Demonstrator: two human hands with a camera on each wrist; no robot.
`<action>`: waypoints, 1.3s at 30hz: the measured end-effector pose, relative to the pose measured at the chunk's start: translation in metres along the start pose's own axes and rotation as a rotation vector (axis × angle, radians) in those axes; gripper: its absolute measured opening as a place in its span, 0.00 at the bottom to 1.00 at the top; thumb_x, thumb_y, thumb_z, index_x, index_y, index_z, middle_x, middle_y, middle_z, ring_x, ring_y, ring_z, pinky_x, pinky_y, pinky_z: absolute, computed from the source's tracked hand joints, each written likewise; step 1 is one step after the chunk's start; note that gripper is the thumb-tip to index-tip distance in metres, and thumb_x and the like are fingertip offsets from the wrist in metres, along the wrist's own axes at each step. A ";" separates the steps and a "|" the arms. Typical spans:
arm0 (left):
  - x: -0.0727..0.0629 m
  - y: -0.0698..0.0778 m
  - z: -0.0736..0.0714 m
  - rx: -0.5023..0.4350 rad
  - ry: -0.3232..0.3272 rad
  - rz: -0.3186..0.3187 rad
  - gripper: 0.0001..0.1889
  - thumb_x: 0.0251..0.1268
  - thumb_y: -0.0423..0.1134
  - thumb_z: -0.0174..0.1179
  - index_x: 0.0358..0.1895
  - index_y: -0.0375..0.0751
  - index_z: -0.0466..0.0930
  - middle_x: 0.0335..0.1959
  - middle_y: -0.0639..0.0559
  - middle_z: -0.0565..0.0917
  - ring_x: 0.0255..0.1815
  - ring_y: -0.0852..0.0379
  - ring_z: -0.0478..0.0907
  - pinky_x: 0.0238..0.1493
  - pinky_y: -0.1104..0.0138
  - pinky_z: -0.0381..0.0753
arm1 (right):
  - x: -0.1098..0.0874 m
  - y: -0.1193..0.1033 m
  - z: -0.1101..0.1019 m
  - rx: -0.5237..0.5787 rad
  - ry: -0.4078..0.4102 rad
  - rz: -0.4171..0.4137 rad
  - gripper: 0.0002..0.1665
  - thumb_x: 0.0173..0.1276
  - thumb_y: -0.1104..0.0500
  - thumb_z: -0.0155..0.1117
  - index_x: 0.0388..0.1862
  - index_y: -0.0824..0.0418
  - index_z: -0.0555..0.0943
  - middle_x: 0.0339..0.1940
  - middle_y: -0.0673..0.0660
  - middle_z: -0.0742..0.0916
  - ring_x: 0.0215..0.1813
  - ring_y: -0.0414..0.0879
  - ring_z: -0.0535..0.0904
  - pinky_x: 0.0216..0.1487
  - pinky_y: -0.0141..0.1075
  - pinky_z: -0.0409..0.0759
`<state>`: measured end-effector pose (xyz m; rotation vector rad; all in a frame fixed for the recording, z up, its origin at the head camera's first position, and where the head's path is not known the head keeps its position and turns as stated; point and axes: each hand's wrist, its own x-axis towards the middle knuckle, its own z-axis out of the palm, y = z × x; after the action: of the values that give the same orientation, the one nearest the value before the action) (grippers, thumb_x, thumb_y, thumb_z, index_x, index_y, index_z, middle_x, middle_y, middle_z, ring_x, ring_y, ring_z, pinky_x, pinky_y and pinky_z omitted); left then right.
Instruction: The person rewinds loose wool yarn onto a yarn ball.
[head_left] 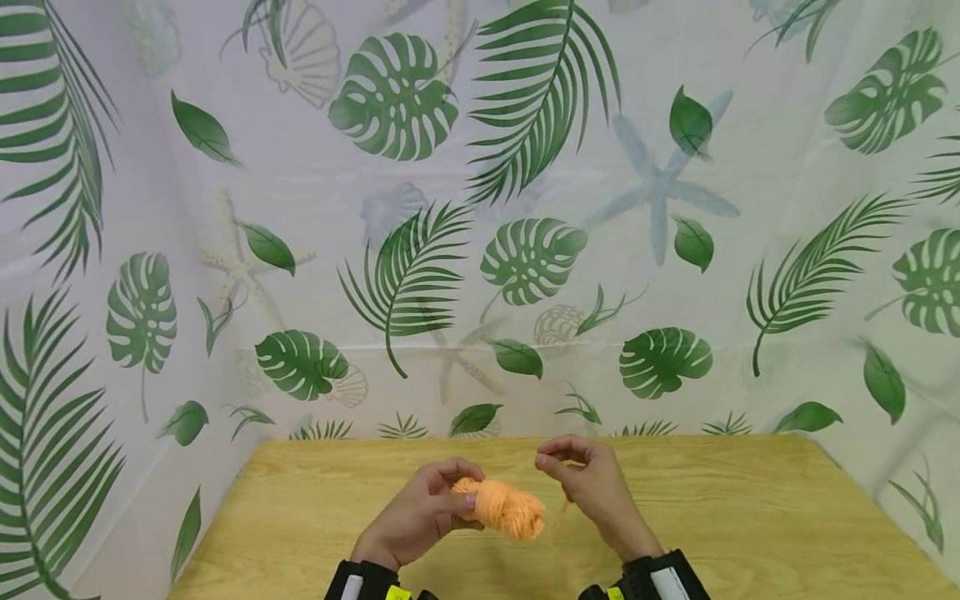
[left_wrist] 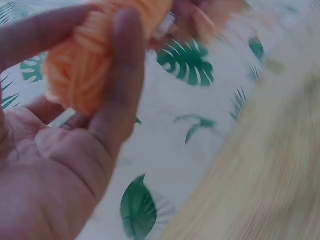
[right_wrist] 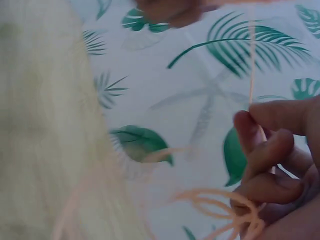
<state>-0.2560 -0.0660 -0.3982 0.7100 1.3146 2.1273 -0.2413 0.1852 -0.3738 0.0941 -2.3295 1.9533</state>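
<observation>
An orange skein of yarn point(head_left: 510, 508) is held above the table by my left hand point(head_left: 427, 512), its thumb and fingers around one end. The left wrist view shows the wound strands of the skein point(left_wrist: 82, 75) between thumb and fingers. To its right, my right hand point(head_left: 596, 492) pinches a yarn strand point(right_wrist: 252, 65) between thumb and forefinger; the strand runs taut up from the fingertips in the right wrist view. More of the yarn hangs in loose loops point(right_wrist: 220, 200) below the right hand's curled fingers.
Both hands are over a wood-grain table point(head_left: 750, 517). Behind it hangs a white cloth point(head_left: 465, 192) printed with green leaves, starfish and shells, which also runs along both sides. A dark band with a camera mount point(head_left: 660, 579) sits on each wrist.
</observation>
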 end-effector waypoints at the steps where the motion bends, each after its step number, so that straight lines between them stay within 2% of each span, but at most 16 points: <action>1: 0.000 0.000 0.000 -0.069 0.011 0.027 0.10 0.75 0.27 0.54 0.50 0.43 0.78 0.49 0.48 0.78 0.46 0.57 0.83 0.51 0.65 0.83 | -0.001 0.005 0.002 -0.027 -0.047 0.011 0.07 0.71 0.64 0.68 0.44 0.67 0.85 0.35 0.55 0.86 0.18 0.39 0.64 0.20 0.30 0.66; 4: 0.004 0.001 0.003 -0.216 0.156 0.108 0.09 0.75 0.27 0.54 0.51 0.43 0.77 0.53 0.46 0.77 0.51 0.56 0.81 0.56 0.65 0.81 | -0.006 0.015 0.009 -0.095 -0.187 -0.016 0.08 0.71 0.62 0.68 0.42 0.67 0.85 0.34 0.55 0.86 0.19 0.39 0.67 0.20 0.30 0.68; 7: 0.010 -0.002 0.005 -0.191 0.381 0.160 0.08 0.73 0.27 0.58 0.50 0.39 0.75 0.55 0.43 0.74 0.53 0.53 0.80 0.58 0.62 0.81 | -0.012 0.013 0.017 -0.168 -0.293 -0.087 0.07 0.70 0.61 0.69 0.40 0.66 0.86 0.34 0.54 0.87 0.22 0.38 0.70 0.21 0.30 0.70; 10: 0.012 -0.010 0.006 0.084 0.578 0.154 0.09 0.68 0.25 0.63 0.49 0.33 0.76 0.54 0.40 0.74 0.48 0.52 0.80 0.51 0.62 0.84 | -0.017 0.002 0.021 -0.235 -0.363 -0.130 0.06 0.71 0.60 0.68 0.40 0.63 0.87 0.34 0.53 0.87 0.21 0.37 0.71 0.21 0.30 0.71; 12: 0.010 -0.015 0.006 0.313 0.637 0.112 0.11 0.65 0.23 0.64 0.48 0.31 0.77 0.51 0.40 0.76 0.45 0.52 0.79 0.45 0.63 0.84 | -0.020 -0.008 0.020 -0.233 -0.392 -0.124 0.08 0.72 0.59 0.68 0.43 0.63 0.86 0.36 0.53 0.87 0.18 0.37 0.68 0.21 0.30 0.71; 14: 0.007 -0.019 0.005 0.504 0.630 0.048 0.11 0.62 0.23 0.67 0.47 0.30 0.79 0.48 0.41 0.79 0.42 0.53 0.78 0.39 0.64 0.83 | -0.020 -0.017 0.017 -0.184 -0.392 -0.118 0.11 0.72 0.58 0.68 0.45 0.65 0.86 0.38 0.55 0.87 0.19 0.37 0.67 0.21 0.30 0.71; 15: 0.006 -0.020 0.004 0.559 0.593 0.011 0.11 0.61 0.24 0.67 0.46 0.31 0.80 0.47 0.42 0.79 0.41 0.53 0.78 0.38 0.64 0.82 | -0.019 -0.021 0.015 -0.150 -0.379 -0.118 0.12 0.72 0.57 0.68 0.46 0.66 0.85 0.39 0.56 0.87 0.19 0.37 0.68 0.22 0.30 0.71; 17: 0.003 -0.019 0.002 0.550 0.462 -0.049 0.11 0.61 0.25 0.67 0.47 0.30 0.81 0.46 0.43 0.80 0.40 0.53 0.79 0.39 0.62 0.83 | -0.016 -0.026 0.011 -0.068 -0.325 -0.124 0.14 0.72 0.58 0.68 0.47 0.68 0.84 0.41 0.58 0.87 0.19 0.38 0.67 0.23 0.30 0.70; 19: 0.001 -0.017 0.000 0.455 0.306 -0.108 0.11 0.63 0.27 0.67 0.47 0.32 0.81 0.45 0.44 0.81 0.40 0.53 0.80 0.41 0.61 0.84 | -0.012 -0.028 0.007 -0.002 -0.247 -0.130 0.13 0.72 0.60 0.68 0.48 0.69 0.83 0.41 0.59 0.86 0.20 0.39 0.67 0.24 0.31 0.69; 21: -0.001 -0.015 -0.003 0.300 0.146 -0.136 0.10 0.66 0.28 0.65 0.48 0.34 0.81 0.45 0.46 0.81 0.41 0.53 0.82 0.44 0.61 0.85 | -0.008 -0.024 0.004 0.021 -0.164 -0.119 0.11 0.71 0.63 0.68 0.47 0.69 0.83 0.39 0.59 0.86 0.19 0.39 0.66 0.23 0.30 0.67; 24: -0.004 -0.012 -0.004 0.071 -0.035 -0.085 0.08 0.71 0.29 0.60 0.49 0.40 0.80 0.45 0.49 0.81 0.43 0.56 0.82 0.48 0.63 0.84 | -0.005 -0.015 0.002 -0.030 -0.090 -0.070 0.08 0.71 0.64 0.68 0.45 0.68 0.84 0.37 0.57 0.86 0.18 0.39 0.66 0.22 0.31 0.67; 26: -0.004 -0.009 -0.004 -0.063 -0.089 -0.017 0.08 0.73 0.29 0.56 0.49 0.43 0.80 0.45 0.50 0.80 0.44 0.58 0.83 0.50 0.65 0.83 | -0.004 -0.006 0.004 -0.106 -0.100 -0.044 0.06 0.70 0.64 0.68 0.43 0.66 0.85 0.36 0.56 0.86 0.18 0.40 0.66 0.21 0.31 0.68; 29: -0.003 -0.006 -0.002 -0.196 -0.054 0.062 0.09 0.75 0.29 0.54 0.50 0.42 0.79 0.47 0.50 0.80 0.46 0.59 0.83 0.53 0.66 0.82 | -0.005 0.004 0.008 -0.200 -0.197 -0.052 0.06 0.70 0.63 0.69 0.43 0.66 0.86 0.35 0.55 0.86 0.19 0.41 0.69 0.21 0.33 0.71; 33: 0.003 -0.006 0.001 -0.239 0.146 0.077 0.07 0.75 0.29 0.55 0.50 0.40 0.78 0.49 0.48 0.79 0.49 0.57 0.82 0.55 0.66 0.81 | -0.009 0.008 0.013 -0.241 -0.359 -0.099 0.06 0.70 0.63 0.69 0.42 0.65 0.86 0.34 0.54 0.86 0.21 0.41 0.72 0.21 0.32 0.74; 36: 0.008 -0.008 0.004 -0.122 0.353 0.084 0.07 0.73 0.29 0.59 0.50 0.37 0.78 0.50 0.46 0.78 0.49 0.55 0.81 0.55 0.64 0.81 | -0.013 0.002 0.015 -0.253 -0.432 -0.121 0.05 0.70 0.61 0.69 0.40 0.63 0.86 0.33 0.53 0.86 0.20 0.39 0.72 0.21 0.31 0.74; 39: 0.010 -0.013 0.007 0.112 0.530 0.069 0.10 0.68 0.28 0.63 0.50 0.32 0.78 0.51 0.42 0.77 0.46 0.54 0.81 0.51 0.62 0.83 | -0.017 -0.009 0.014 -0.205 -0.448 -0.121 0.07 0.71 0.59 0.68 0.41 0.63 0.86 0.34 0.54 0.85 0.20 0.39 0.71 0.22 0.31 0.73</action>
<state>-0.2563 -0.0495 -0.4051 0.2339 1.7070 2.4112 -0.2239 0.1695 -0.3695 0.7040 -2.6977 1.7672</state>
